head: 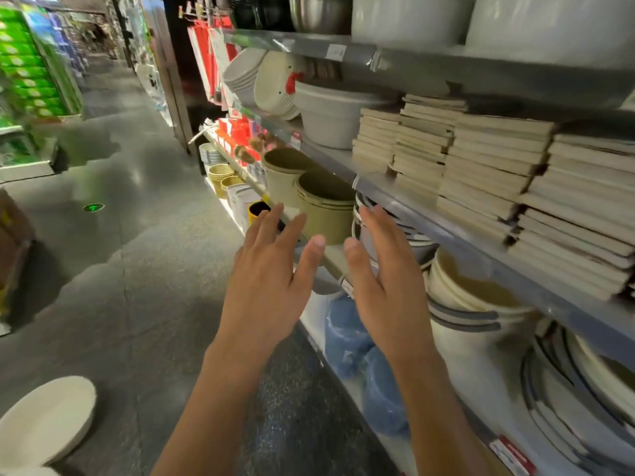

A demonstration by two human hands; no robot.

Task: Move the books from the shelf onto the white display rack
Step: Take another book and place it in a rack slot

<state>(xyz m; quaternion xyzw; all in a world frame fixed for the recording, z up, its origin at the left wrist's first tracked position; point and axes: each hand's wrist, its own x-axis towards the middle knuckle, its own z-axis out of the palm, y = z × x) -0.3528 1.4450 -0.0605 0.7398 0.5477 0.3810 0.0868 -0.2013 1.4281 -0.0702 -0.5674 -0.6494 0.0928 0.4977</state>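
My fingers (pixel 275 221) are straight and spread on both sides, holding nothing: the left hand (pixel 266 283) and right hand (pixel 385 286) hang side by side in the air, palms turned toward each other, thumbs nearly meeting, in front of the lower shelf edge.

The books (pixel 491 173) lie up and to the right of my hands, stacked flat in several piles on the grey shelf (pixel 446 228), page edges facing me (the piles nearest the right edge look blurred). Neither hand touches them.

Left of the books on the same shelf stands a pale tub (pixel 330 115), and past it stacked bowls (pixel 245 72). Below the books' shelf I see olive buckets (pixel 323 201) just beyond my fingertips, white basins (pixel 481 304) with grey rims to the right, and blue tubs (pixel 350 334) under my right wrist. Red packets (pixel 237 132) hang farther down the aisle.

The grey floor (pixel 137 269) stretches away on the left, with a white dish (pixel 44 420) at the bottom left corner and green boxes (pixel 27 56) stacked at the far left.
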